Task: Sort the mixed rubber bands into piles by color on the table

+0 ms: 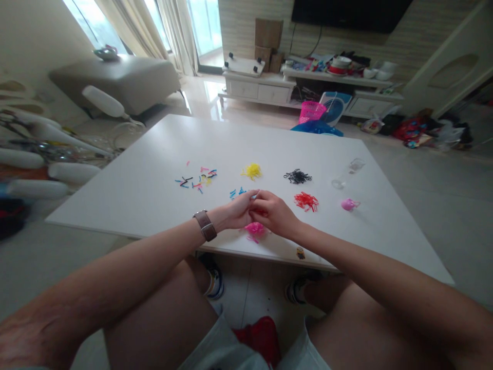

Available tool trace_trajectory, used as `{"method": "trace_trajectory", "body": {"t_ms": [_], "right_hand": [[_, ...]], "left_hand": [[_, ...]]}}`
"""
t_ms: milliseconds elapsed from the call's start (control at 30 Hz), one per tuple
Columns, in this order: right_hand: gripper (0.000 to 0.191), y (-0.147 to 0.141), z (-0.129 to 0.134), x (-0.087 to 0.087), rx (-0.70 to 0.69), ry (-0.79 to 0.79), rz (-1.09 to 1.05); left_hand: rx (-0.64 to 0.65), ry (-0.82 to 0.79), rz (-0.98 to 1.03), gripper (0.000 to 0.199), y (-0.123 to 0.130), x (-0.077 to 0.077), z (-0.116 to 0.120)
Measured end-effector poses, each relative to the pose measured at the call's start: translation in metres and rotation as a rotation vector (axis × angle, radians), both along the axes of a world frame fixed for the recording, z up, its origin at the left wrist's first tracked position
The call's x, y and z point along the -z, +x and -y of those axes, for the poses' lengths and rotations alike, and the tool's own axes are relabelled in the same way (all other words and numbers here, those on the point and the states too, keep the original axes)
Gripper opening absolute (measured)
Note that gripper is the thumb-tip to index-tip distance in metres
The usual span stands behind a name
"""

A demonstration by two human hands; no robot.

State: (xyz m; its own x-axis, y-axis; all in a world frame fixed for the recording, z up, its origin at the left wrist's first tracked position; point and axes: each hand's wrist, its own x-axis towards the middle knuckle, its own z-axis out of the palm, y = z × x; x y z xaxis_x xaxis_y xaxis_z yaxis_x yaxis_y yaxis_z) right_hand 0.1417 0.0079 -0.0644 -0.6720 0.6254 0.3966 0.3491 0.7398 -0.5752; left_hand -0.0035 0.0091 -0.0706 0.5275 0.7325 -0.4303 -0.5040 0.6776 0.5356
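My left hand [239,209] and my right hand [272,209] meet over the near part of the white table [154,154], both with closed fingers. A bit of red shows between them, too small to name. Partly hidden behind my left hand is a blue pile [241,192] of thin pieces that look like small rubber bands. Just below the hands lies a pink pile [256,230]. The red pile [306,201] is right of my right hand, with the black pile [298,177] behind it. Farther back sits a yellow pile [252,171]; mixed colours [197,180] lie scattered to the left.
On the table's right stand a clear container [356,165] and a small pink object [349,204]. A small sticker [300,253] is at the near edge. A blurred white-armed fixture [57,174] is at left; a pink basket [311,111] stands beyond the table.
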Motion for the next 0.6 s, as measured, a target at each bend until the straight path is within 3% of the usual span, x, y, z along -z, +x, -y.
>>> {"method": "trace_trajectory", "body": {"t_ms": [167, 267, 333, 467, 533, 600], "right_hand": [[0.007, 0.005, 0.000, -0.022, 0.097, -0.073, -0.260], [0.006, 0.015, -0.006, -0.026, 0.176, -0.136, -0.210], [0.007, 0.022, -0.011, -0.019, 0.133, -0.209, -0.061], [0.009, 0.032, -0.015, 0.005, -0.084, -0.314, 0.275], [0.009, 0.033, -0.013, 0.014, -0.152, -0.320, 0.359], [0.008, 0.031, -0.012, 0.019, -0.134, -0.282, 0.350]], "left_hand": [[-0.118, -0.008, -0.095, 0.029, -0.004, 0.000, -0.006], [-0.262, 0.009, -0.199, 0.039, -0.012, -0.002, -0.012], [-0.337, 0.009, -0.261, 0.044, -0.018, -0.004, -0.015], [-0.388, -0.010, -0.307, 0.045, -0.023, -0.008, -0.017], [-0.377, -0.018, -0.302, 0.045, -0.022, -0.010, -0.016], [-0.364, -0.021, -0.301, 0.044, -0.021, -0.011, -0.015]]}}
